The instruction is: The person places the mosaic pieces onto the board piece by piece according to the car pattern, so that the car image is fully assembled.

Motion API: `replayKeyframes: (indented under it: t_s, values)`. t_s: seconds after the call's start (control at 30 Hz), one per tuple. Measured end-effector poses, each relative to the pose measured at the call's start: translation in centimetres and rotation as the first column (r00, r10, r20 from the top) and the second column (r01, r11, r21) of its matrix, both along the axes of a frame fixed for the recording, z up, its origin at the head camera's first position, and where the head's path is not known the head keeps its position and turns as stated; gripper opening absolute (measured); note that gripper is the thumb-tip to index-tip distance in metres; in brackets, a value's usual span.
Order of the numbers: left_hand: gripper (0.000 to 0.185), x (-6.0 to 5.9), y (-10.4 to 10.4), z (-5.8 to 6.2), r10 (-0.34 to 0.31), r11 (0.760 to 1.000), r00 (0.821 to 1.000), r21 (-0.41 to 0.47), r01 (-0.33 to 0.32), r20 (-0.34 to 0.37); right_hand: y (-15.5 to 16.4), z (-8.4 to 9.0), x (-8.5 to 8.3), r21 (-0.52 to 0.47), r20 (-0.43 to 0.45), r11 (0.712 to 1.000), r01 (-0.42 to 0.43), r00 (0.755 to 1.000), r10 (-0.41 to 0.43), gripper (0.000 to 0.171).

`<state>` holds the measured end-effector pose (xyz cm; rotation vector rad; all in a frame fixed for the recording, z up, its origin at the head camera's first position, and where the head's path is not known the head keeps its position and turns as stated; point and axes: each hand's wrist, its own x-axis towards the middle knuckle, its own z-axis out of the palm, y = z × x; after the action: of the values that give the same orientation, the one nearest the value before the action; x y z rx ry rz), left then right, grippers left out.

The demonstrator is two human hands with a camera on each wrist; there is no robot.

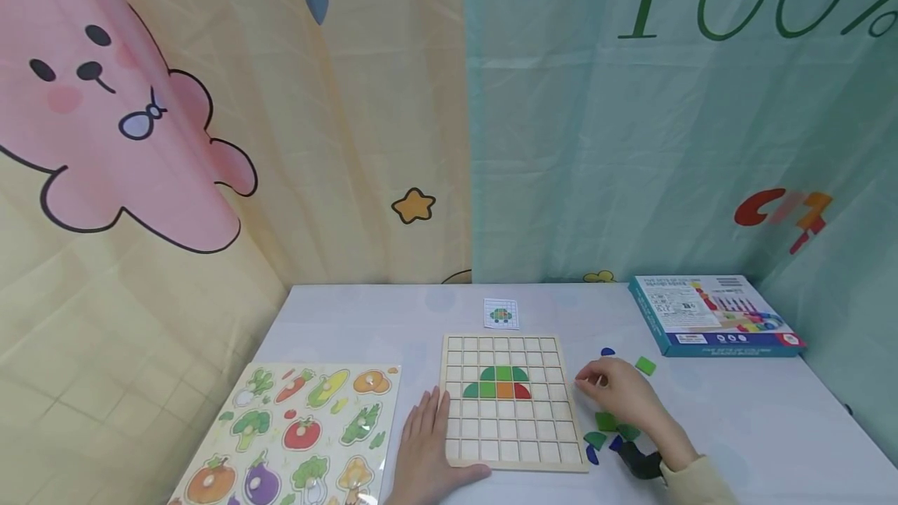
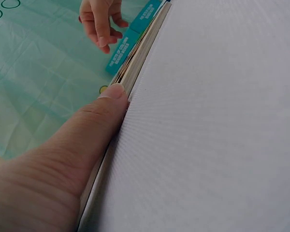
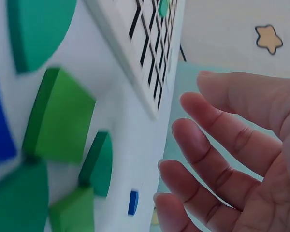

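Observation:
A wooden grid board (image 1: 519, 467) lies flat, with green, orange and red blocks in two rows of its upper half. My left hand (image 1: 428, 450) rests at its lower left corner, fingers straight along the left side. The thumb (image 2: 82, 145) presses along the front edge. Just past the board's right edge hovers my right hand (image 1: 620, 392), its fingers loosely bent. In the right wrist view nothing is between those fingers. Beneath and beside it lie loose blocks: a green square (image 3: 63, 116), a green quarter-round (image 1: 595, 440) and a blue piece (image 1: 592, 454) among several.
Behind the board lies a small picture card (image 1: 501, 313) with a coloured pattern on a grid. A sheet of vegetable pictures (image 1: 333, 482) is at the left. The flat box (image 1: 722, 318) sits at the back right. Curtains (image 1: 547, 139) hang behind the table.

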<state>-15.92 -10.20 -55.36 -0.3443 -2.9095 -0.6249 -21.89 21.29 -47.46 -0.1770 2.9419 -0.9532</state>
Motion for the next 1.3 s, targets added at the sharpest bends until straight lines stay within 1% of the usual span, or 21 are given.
replayKeyframes:
  t_s: [0.13,0.3,0.4,0.57,0.7,1.0,1.17,1.3]
  values:
    - [0.125,0.0,0.0,0.3,-0.007,1.000,1.000,0.008,0.007,0.023,1.8,0.1,0.2,-0.002,0.037,0.999,0.039,0.999,-0.039,0.011]
    - [0.124,0.2,0.0,0.7,-0.013,1.000,1.000,0.025,0.012,0.021,3.3,-0.3,0.2,0.024,0.086,0.997,0.067,0.994,-0.069,0.018]
    - [0.124,0.2,-0.1,0.7,-0.008,1.000,1.000,0.023,0.008,0.019,3.9,-0.7,0.2,0.026,0.100,0.997,0.066,0.993,-0.069,0.022]
    - [0.124,0.2,-0.1,0.5,-0.004,1.000,1.000,0.016,0.003,0.021,4.4,-1.5,0.2,0.000,0.099,0.999,0.036,0.994,-0.036,0.028]
    - [0.124,0.2,-0.1,0.4,-0.007,1.000,1.000,0.016,0.006,0.016,4.5,-1.8,0.3,-0.002,0.093,1.000,0.021,0.995,-0.020,0.027]
    - [0.125,0.1,0.0,0.4,-0.013,1.000,1.000,0.018,0.013,0.024,4.4,-1.8,0.2,0.026,0.106,0.999,0.025,0.994,-0.027,0.019]
    - [0.125,0.0,0.0,0.4,-0.013,1.000,1.000,0.021,0.012,0.027,4.4,-1.9,0.0,0.025,0.102,1.000,0.016,0.995,-0.018,0.017]
    - [0.125,0.0,0.0,0.4,-0.013,1.000,1.000,0.013,0.012,0.027,4.3,-2.0,-0.2,0.029,0.104,0.999,0.014,0.994,-0.017,0.020]
